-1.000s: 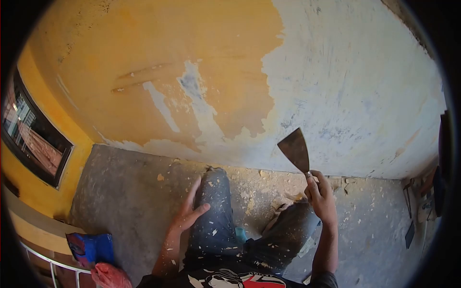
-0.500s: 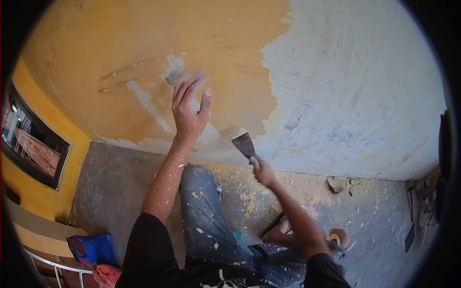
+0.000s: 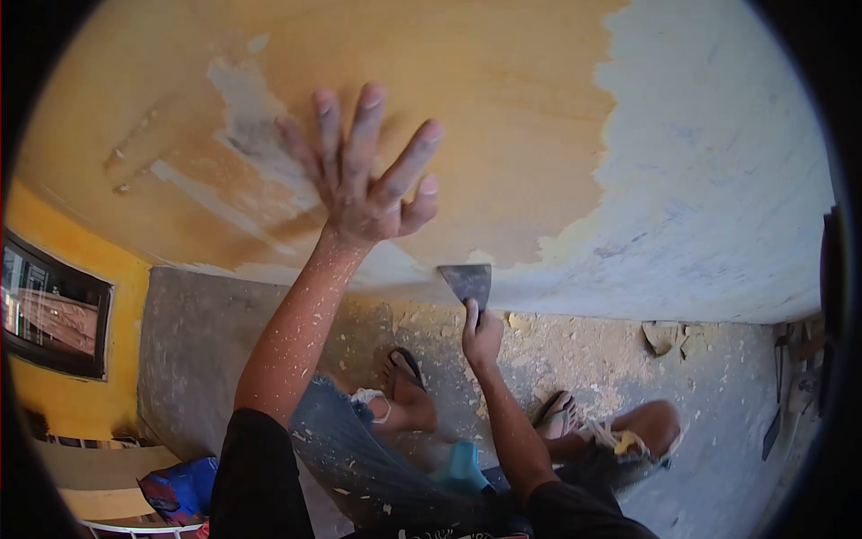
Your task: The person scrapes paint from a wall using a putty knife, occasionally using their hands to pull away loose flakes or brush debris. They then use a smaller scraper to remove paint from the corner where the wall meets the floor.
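Note:
A wall (image 3: 503,117) fills the upper view, yellow paint at the left and a bared pale area at the right with a ragged edge between. My left hand (image 3: 364,175) is raised in front of the yellow part, fingers spread, dust on the fingertips and paint flecks along the forearm. My right hand (image 3: 483,337) grips a scraper (image 3: 470,283) by its handle, thumb along it. The scraper's wide, dark blade points up toward the wall's lower part, near the bottom of the yellow paint. Left of my left hand is another bared patch (image 3: 251,117).
Paint flakes (image 3: 530,359) litter the grey floor along the wall's foot. A turquoise object (image 3: 462,467) lies between my legs. At the left are a dark-framed window (image 3: 58,310) and a blue bag (image 3: 184,490). Tools (image 3: 795,377) lean at the right edge.
My left hand has risen and its fingers have spread wider. The scraper has turned more upright in my right hand. My left leg has shifted, so a sandalled foot now shows.

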Motion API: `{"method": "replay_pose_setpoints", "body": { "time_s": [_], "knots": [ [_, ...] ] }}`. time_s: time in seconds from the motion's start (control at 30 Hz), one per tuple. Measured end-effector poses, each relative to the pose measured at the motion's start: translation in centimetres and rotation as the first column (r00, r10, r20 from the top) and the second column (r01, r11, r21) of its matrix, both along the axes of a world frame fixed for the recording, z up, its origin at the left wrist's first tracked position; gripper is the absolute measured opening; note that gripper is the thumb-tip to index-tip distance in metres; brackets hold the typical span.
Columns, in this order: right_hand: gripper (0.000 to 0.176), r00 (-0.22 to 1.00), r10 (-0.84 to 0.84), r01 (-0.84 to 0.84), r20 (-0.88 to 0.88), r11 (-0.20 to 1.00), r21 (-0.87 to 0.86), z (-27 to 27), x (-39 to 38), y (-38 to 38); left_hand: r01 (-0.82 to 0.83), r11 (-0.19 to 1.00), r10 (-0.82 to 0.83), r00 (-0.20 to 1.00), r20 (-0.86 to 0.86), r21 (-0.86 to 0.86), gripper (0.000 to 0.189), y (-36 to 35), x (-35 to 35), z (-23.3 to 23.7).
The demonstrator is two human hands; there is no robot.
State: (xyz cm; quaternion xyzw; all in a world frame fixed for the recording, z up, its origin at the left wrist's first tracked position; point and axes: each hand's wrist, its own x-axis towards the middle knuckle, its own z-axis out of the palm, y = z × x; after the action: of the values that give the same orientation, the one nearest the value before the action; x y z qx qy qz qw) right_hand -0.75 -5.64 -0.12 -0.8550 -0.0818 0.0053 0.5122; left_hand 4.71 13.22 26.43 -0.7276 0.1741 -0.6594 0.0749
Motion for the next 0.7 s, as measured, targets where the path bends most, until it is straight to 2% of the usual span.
{"method": "replay_pose_setpoints", "body": {
  "time_s": [0.07,0.13,0.17,0.23,0.3,0.37,0.4,0.43,0.53,0.6,0.63,0.7],
  "knots": [
    [0.045,1.0,0.015,-0.013,0.028,0.998,-0.059,2.2,0.7,0.8,-0.044,0.994,0.05,0.997,-0.051,0.102,0.049,0.2,-0.6,0.3],
    [0.049,0.989,0.064,-0.087,-0.136,0.983,-0.164,5.2,0.4,1.1,-0.014,0.997,0.018,0.998,-0.056,0.072,0.048,0.5,-0.6,0.0],
    [0.049,0.99,0.062,-0.084,-0.126,0.981,-0.176,3.7,-0.1,0.9,0.01,0.998,-0.007,0.999,-0.047,0.059,0.048,0.6,-0.6,0.1],
    [0.055,0.997,-0.067,0.067,-0.044,0.998,-0.012,-0.9,-1.7,-0.5,-0.005,0.998,0.008,0.998,-0.057,0.057,0.048,0.7,-1.4,-0.1],
    [0.059,0.996,-0.087,0.087,-0.026,0.996,0.033,-0.7,-1.9,-0.4,0.003,1.0,0.0,0.991,-0.132,0.026,0.049,1.2,-1.6,-0.9],
    [0.06,0.99,-0.082,0.082,-0.112,0.997,-0.005,1.3,-1.8,-0.1,-0.014,0.998,0.023,0.988,-0.154,0.061,0.048,2.6,-1.6,-1.9],
    [0.06,0.974,-0.077,0.057,-0.211,0.994,-0.096,1.8,-1.7,-0.3,-0.023,0.996,0.038,0.983,-0.182,0.088,0.048,2.6,-2.1,-2.7],
    [0.06,0.973,-0.082,0.063,-0.217,0.994,-0.091,1.4,-1.5,-0.4,-0.016,0.996,0.033,0.982,-0.188,0.093,0.048,2.7,-1.8,-2.9],
    [0.06,0.99,-0.053,0.041,-0.129,0.995,-0.094,0.0,-1.2,-0.8,-0.047,0.993,0.066,0.982,-0.178,0.109,0.049,2.9,-1.9,-3.1],
    [0.058,0.999,-0.047,0.044,-0.01,0.974,-0.223,-0.2,-0.3,-0.7,-0.083,0.993,0.097,0.979,-0.178,0.087,0.05,2.6,-1.7,-3.0],
    [0.058,0.999,-0.049,0.046,-0.009,0.976,-0.214,0.1,0.4,-0.6,-0.08,0.992,0.096,0.98,-0.176,0.096,0.05,2.6,-1.4,-2.9],
    [0.056,0.999,0.004,0.008,0.036,0.943,-0.333,1.4,1.3,-0.8,-0.076,0.991,0.091,0.987,-0.133,0.108,0.051,2.8,-1.3,-3.1]
  ]
}}
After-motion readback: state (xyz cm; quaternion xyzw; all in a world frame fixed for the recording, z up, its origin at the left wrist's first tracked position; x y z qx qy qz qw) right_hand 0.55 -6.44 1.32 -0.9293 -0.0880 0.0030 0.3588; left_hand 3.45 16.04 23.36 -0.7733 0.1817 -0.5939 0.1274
